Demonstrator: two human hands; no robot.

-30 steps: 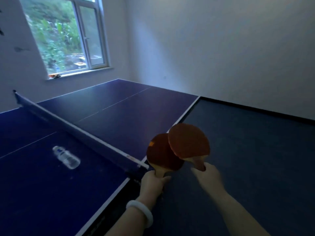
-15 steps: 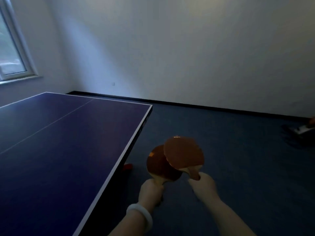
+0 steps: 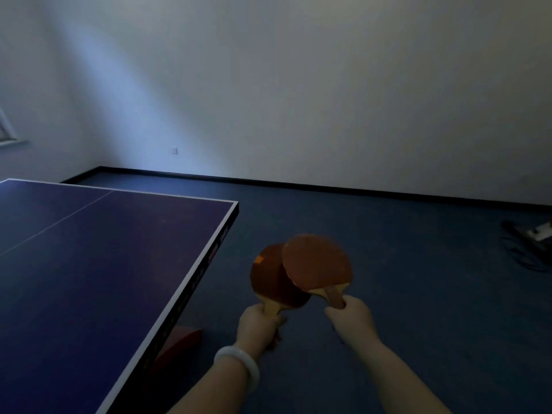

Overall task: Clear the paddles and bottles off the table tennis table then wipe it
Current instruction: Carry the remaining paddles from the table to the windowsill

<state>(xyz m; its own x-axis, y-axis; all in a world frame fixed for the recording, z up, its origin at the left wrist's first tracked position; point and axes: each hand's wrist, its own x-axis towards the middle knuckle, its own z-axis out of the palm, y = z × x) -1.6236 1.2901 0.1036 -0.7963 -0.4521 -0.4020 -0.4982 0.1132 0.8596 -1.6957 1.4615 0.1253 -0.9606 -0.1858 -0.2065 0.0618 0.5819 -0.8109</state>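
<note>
Two paddles, both already off the table and carried out over the floor to its right. Left hand curls round the handle of the left paddle; right hand curls round the handle of the right paddle. Each grip is clamped on its own handle, nothing loose.

Key relation: both handles point back toward the person, blades up and away, so each long axis runs from the grip forward. The right blade overlaps the left blade's right edge and sits in front of it; touching or just apart, cannot tell. Left hand is nearer the table edge, right hand further out over the floor. No drop-off spot shows here, only a dark object with cables on the floor far right, well apart from both hands. Likely the next move needs a set-down place out of view.

Against the earlier frames: a second ago the net and a bottle lying on the table were in view, along with the window; now the view has swung right, only the table's far corner and the bare wall show, and the bottle is out of sight. Hands and paddles hold much the same pose throughout. White bangle on the left wrist.
</note>
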